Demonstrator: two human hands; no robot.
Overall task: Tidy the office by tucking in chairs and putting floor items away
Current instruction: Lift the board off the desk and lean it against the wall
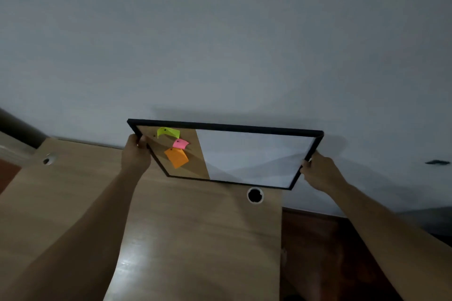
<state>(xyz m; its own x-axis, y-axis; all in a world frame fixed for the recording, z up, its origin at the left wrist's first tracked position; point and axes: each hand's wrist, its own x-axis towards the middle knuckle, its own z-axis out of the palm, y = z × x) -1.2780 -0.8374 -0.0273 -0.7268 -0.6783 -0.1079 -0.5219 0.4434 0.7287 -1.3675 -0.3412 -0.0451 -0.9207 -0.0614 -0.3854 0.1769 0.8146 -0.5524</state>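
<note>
A black-framed notice board [249, 159], part cork and part whiteboard, is held tilted above the back of a wooden desk [195, 239], its top edge near the pale wall. Yellow, pink and orange sticky notes [176, 156] are pinned on the cork side. My left hand [135, 155] grips the board's left edge. My right hand [319, 170] grips its right edge. Both arms are stretched forward over the desk.
A round cable hole [255, 195] sits in the desk just below the board, and another cable hole [47, 161] lies at the far left. Dark red-brown floor [315, 252] shows right of the desk. A small dark fitting [437, 162] is on the wall at right.
</note>
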